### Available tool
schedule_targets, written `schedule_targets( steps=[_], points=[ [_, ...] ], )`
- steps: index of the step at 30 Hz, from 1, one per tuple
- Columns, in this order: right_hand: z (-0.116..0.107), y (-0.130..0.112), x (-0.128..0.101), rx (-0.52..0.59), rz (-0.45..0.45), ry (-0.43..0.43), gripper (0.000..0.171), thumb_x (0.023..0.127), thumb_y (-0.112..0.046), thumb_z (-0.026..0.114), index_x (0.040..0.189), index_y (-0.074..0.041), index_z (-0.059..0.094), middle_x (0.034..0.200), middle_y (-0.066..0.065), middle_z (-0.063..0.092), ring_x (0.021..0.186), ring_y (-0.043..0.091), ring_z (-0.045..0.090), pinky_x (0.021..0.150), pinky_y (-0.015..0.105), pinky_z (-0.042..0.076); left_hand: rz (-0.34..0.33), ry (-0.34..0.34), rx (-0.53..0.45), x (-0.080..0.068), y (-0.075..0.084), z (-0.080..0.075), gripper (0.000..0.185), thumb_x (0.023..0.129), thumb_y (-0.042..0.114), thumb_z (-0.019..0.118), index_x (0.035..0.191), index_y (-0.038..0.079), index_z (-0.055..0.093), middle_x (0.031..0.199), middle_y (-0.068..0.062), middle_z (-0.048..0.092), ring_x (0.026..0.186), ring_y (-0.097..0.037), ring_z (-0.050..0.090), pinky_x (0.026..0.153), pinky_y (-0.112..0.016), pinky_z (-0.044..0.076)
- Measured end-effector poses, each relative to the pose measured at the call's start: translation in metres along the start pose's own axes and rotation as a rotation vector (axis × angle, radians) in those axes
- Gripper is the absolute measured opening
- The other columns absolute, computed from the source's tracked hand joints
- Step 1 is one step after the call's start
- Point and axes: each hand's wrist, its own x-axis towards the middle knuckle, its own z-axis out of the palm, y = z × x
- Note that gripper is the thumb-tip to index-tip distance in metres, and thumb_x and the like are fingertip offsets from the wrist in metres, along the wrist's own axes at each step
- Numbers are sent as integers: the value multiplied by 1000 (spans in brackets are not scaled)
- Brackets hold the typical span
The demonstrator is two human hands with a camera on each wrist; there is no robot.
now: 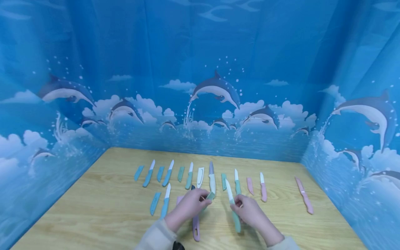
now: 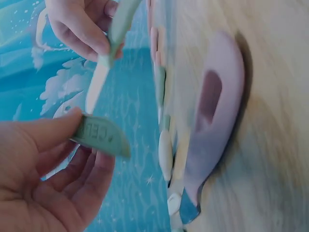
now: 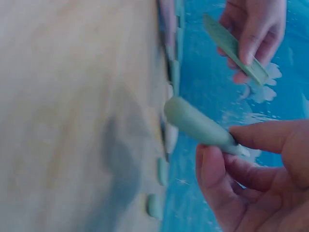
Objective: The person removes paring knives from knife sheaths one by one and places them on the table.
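Between thumb and fingers my left hand (image 1: 192, 205) pinches a green knife sheath (image 2: 104, 136), its raised lettering showing in the left wrist view. My right hand (image 1: 250, 211) holds a green-handled knife (image 3: 200, 124) near where handle meets blade. Its white blade points up and away in the head view, toward the sheath in the left wrist view. Sheath and blade are apart, both raised over the table. Below my left hand lies a purple knife (image 2: 219, 92) with a slot in its handle; the hand partly hides it, along with a purple piece (image 1: 179, 199) beside it.
Across the wooden table (image 1: 125, 222) lie several knives beside matching sheaths: blue knives (image 1: 148, 177) at left, a white knife (image 1: 212, 181) with dark blade mid-row, a pink knife (image 1: 264, 191) at right. Another pink knife (image 1: 304, 198) lies far right. Dolphin-print curtains (image 1: 200, 52) surround the table.
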Motion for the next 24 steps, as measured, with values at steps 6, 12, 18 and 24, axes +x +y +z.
schedule_targets(
  steps=[6,12,18,24],
  points=[
    [11,6,4,76,75,-88,21,89,-9,65,98,9,61,63,4,59,47,10,56,48,27,52,-186,2,-128,4,5,11,31,86,9,71,113,-1,63,89,-6,65,78,-19,62,69,-35,54],
    [19,6,10,101,168,-144,14,88,-10,67,85,2,59,60,6,60,45,9,57,48,27,54,-327,-31,-124,13,6,21,22,86,5,69,106,-1,60,78,-7,63,63,-17,61,60,-32,52],
    [27,5,17,97,184,-169,16,89,-10,67,78,-2,58,59,5,59,44,8,56,47,27,54,-375,-38,-41,19,6,31,12,84,4,70,91,0,61,70,-6,57,56,-14,57,52,-25,47],
    [35,3,22,29,154,-158,20,88,-9,68,74,-3,56,54,4,57,40,6,52,44,25,52,-381,-78,116,18,7,34,15,85,8,71,77,4,59,59,-4,54,47,-11,47,45,-20,38]
  ],
)
